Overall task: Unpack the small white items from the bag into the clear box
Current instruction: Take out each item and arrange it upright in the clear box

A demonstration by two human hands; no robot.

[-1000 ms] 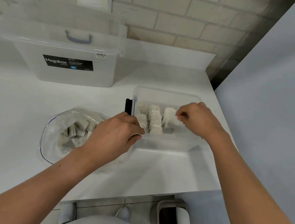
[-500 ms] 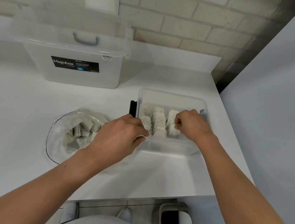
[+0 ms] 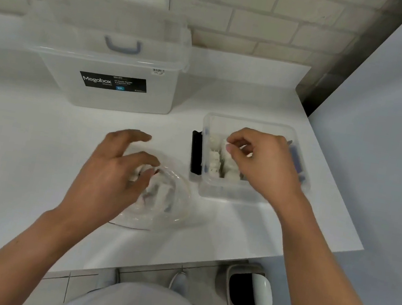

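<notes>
My right hand (image 3: 264, 163) hangs over the clear box (image 3: 229, 197), which stands on the right side of the bench (image 3: 35, 151). Its fingers (image 3: 239, 138) are clamped in a pinch on one small white item (image 3: 229, 148), held above the upright rows (image 3: 215, 164) already packed in the box's left half. I judge the high, fingertip-only hold is meant to let the item drop on end into a row without knocking its neighbours. My left hand (image 3: 107, 179) is over the bag (image 3: 172, 208), which lies flat and open just left of the box, on its near side. That hand's fingers (image 3: 138, 136) are apart and lightly curved above the items remaining (image 3: 160, 196) in the bag, holding nothing that I can confirm through the blur. The bag lies close to the box, so each transfer is short. A black latch (image 3: 196, 151) sticks out from the box's left wall, between bag and box, and could catch a passing hand. A large lidded storage tub (image 3: 113, 95) stands at the far left against the brick wall, well clear of the work. A pedal bin (image 3: 248, 290) sits on the floor below the bench's near edge.
</notes>
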